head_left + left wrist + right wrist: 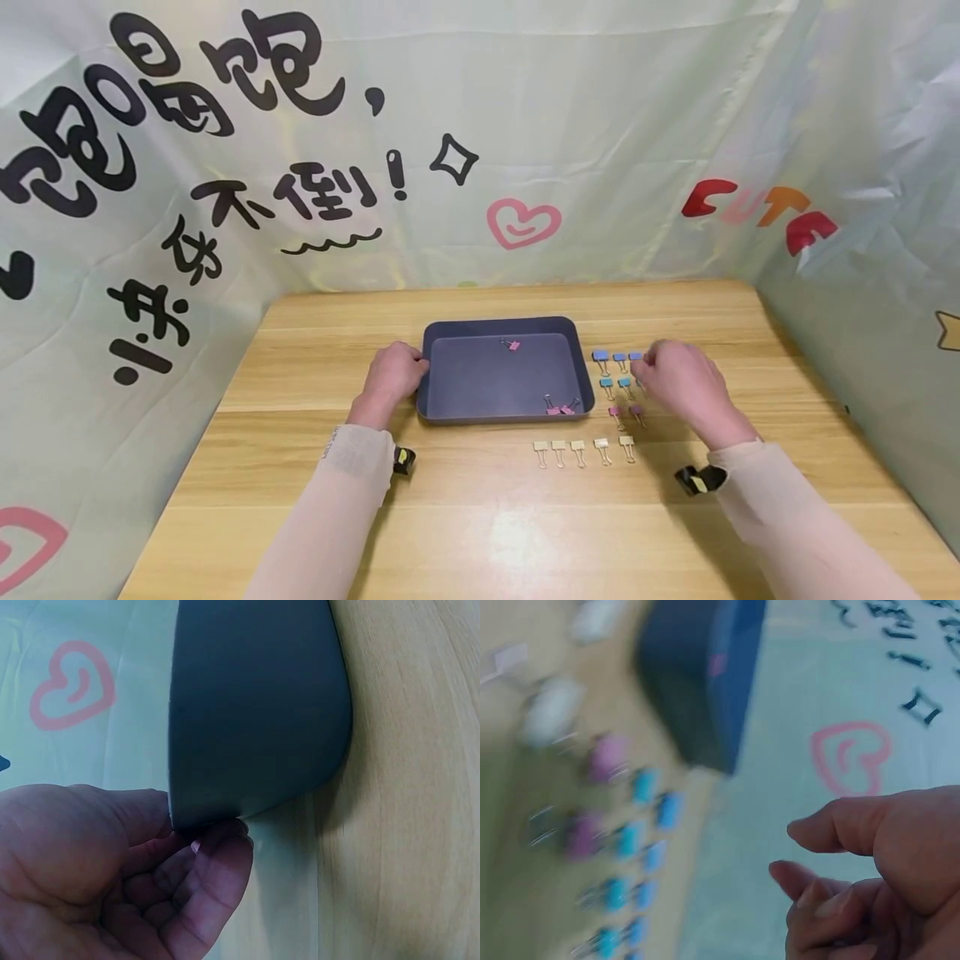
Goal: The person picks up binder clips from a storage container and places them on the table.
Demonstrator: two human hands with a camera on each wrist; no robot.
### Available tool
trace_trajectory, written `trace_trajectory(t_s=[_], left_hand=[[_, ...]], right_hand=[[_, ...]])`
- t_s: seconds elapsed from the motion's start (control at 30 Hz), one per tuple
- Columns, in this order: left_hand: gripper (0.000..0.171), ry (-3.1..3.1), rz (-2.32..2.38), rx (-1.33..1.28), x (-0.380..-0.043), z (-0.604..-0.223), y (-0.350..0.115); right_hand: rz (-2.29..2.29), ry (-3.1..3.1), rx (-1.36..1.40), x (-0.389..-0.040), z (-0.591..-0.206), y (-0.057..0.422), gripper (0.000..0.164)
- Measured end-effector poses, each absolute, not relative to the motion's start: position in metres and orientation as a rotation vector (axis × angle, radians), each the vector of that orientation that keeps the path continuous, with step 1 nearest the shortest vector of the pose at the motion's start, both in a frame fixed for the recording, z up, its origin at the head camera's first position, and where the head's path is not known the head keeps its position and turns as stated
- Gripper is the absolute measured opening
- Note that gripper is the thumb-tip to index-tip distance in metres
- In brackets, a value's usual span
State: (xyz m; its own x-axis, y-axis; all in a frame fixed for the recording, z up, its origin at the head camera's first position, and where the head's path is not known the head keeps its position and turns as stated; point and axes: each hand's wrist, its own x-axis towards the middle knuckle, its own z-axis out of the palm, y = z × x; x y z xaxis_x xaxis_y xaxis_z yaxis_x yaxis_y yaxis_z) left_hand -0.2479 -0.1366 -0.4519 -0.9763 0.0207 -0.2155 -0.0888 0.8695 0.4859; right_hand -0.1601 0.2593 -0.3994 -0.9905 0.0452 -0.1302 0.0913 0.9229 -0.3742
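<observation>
The left hand (395, 372) pinches the left wall of a dark grey rectangular tray (480, 417); in the left wrist view, thumb and fingertips meet at the tray's rim (180, 817). Inside the tray lie a pink binder clip (513, 345) near the back and more pink clips (553, 410) in the front right corner. The right hand (681, 379) hovers over the right end of the clip rows, its thumb and index finger apart with nothing between them in the right wrist view. Nearest to it are blue clips (619, 358) and light blue clips (625, 383).
Two magenta clips (615, 412) lie in front of the light blue row. Closer to the person runs a row of several pale clips (577, 447). A printed cloth (600, 125) walls the wooden table (465, 517) at the back and sides.
</observation>
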Motion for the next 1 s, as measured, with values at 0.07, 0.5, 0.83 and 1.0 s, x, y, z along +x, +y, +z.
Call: trace_trajectory(t_s=[0.07, 0.5, 0.83, 1.0], left_hand=[[0.028, 2.830, 0.753, -0.055, -0.248, -0.452, -0.137], [0.030, 2.832, 0.777, -0.057, -0.246, -0.451, -0.138], [0.033, 2.834, 0.801, -0.049, -0.246, -0.449, -0.136], [0.033, 2.843, 0.780, -0.045, -0.245, -0.451, -0.137]], right_hand=[[-0.599, 2.963, 0.047, -0.167, -0.391, 0.243, 0.031], [-0.084, 2.703, -0.549, -0.203, -0.421, 0.169, 0.034], [-0.137, 2.732, -0.603, -0.209, -0.427, 0.177, 0.019], [-0.134, 2.692, -0.735, -0.205, -0.432, 0.178, 0.028]])
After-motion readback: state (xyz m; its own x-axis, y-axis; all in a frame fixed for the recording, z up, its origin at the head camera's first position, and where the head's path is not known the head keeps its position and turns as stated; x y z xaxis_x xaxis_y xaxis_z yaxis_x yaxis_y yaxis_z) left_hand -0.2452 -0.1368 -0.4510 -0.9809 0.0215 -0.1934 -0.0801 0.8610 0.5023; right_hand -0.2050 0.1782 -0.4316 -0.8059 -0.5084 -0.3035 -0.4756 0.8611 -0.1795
